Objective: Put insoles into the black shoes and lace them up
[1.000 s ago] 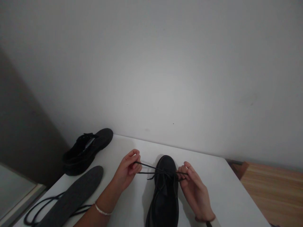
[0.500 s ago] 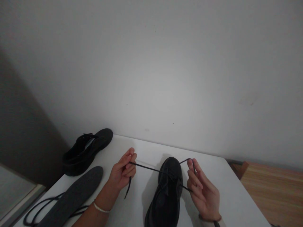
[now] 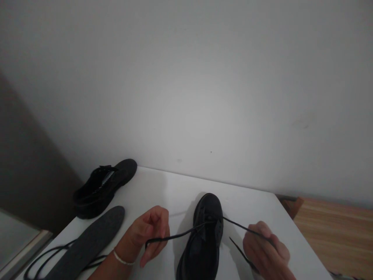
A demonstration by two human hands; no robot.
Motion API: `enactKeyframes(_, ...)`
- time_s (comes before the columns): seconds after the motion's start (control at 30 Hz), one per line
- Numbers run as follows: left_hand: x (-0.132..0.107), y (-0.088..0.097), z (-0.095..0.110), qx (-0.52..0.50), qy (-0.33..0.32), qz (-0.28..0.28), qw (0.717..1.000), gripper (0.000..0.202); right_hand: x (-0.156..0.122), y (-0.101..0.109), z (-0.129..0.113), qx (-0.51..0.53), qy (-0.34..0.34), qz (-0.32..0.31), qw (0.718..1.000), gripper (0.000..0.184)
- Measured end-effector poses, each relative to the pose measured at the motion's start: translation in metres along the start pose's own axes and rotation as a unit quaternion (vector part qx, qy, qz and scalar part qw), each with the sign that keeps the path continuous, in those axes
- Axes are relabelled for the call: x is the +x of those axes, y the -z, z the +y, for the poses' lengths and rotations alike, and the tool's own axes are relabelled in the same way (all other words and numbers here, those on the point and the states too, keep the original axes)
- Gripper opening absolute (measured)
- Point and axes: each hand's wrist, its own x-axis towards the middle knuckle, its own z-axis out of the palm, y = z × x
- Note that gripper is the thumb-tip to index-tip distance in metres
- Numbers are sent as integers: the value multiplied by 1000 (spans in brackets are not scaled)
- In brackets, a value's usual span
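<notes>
A black lace-up shoe stands on the white tabletop, toe pointing at the wall, with its opening towards me. From its eyelets a black shoelace runs left, slightly slack, to my left hand. That hand's fingers are curled with the lace between them, and a short end hangs over. On the other side, my right hand is closed round the lace's other length, which slopes straight down from the shoe. A loose lace end sticks out below the right hand. Both hands are apart from the shoe itself.
At the left edge rests another black shoe. Nearer lie a dark grey insole and a looped black lace partly under it. A grey wall rises behind the white table; a wooden surface is at the right.
My right hand has moved right and down and turned over, drawing out the lace on that side. My left hand has come lower, and its lace now enters the shoe nearer the opening.
</notes>
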Motion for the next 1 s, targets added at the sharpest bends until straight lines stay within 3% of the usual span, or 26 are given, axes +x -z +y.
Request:
enactKeyframes(0.1,1,-2,4,37,29,31,998,40,-4,0,-4,-10,-17,-10,1000,78)
enactKeyframes(0.23,17,-5,9,123,64,146,979,33,-7,-19,-19,-3,-21,-49,999,65)
enactKeyframes(0.33,31,-4,1,201,91,212,952,26,-1,-38,-29,-9,30,-93,995,59)
enactKeyframes(0.4,37,-4,-7,245,101,232,936,26,5,-47,-32,-50,59,-90,993,60)
enactKeyframes(0.5,40,-8,-19,289,100,232,923,40,14,-54,-29,-144,95,-28,985,58)
enactKeyframes(0.67,39,-17,-25,335,91,200,916,54,26,-54,-25,-282,145,42,947,54)
enactKeyframes(0.87,36,-20,-25,406,35,115,906,73,36,-51,-17,-370,150,14,917,38)
enactKeyframes(1.0,34,-22,-26,411,45,111,904,85,34,-54,-14,-391,149,-5,908,33)
